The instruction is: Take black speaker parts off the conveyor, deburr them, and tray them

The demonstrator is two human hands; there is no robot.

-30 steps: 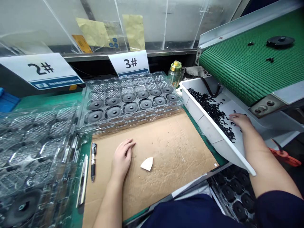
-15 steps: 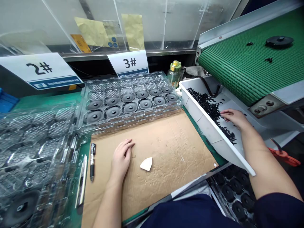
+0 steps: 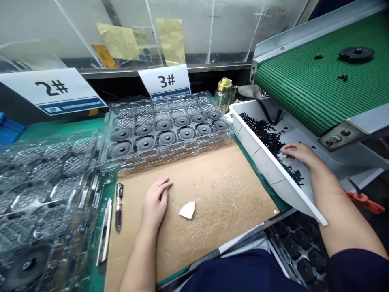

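My left hand (image 3: 157, 201) lies on the brown cardboard sheet (image 3: 221, 190), fingers stretched out and holding nothing. A white piece with one rounded side (image 3: 187, 210) is just right of it. Over in the white bin (image 3: 267, 170), my right hand (image 3: 299, 153) hovers at the edge of a heap of small black parts (image 3: 264, 134). Thumb and fingertips there are pressed together; whatever may be between them is too small to make out. Past the cardboard, a clear plastic tray (image 3: 167, 152) holds several round black discs (image 3: 167, 138), with back pockets unfilled.
A pen (image 3: 118, 207) and a utility knife (image 3: 105, 233) lie left of my left hand. More clear trays (image 3: 45, 178) are stacked at the left. A green conveyor belt (image 3: 319, 73) overhangs the bin. Red-handled pliers (image 3: 363, 200) sit beyond my right forearm.
My right hand has shifted very slightly among the black parts in the bin. My left hand and the white piece have stayed in place.
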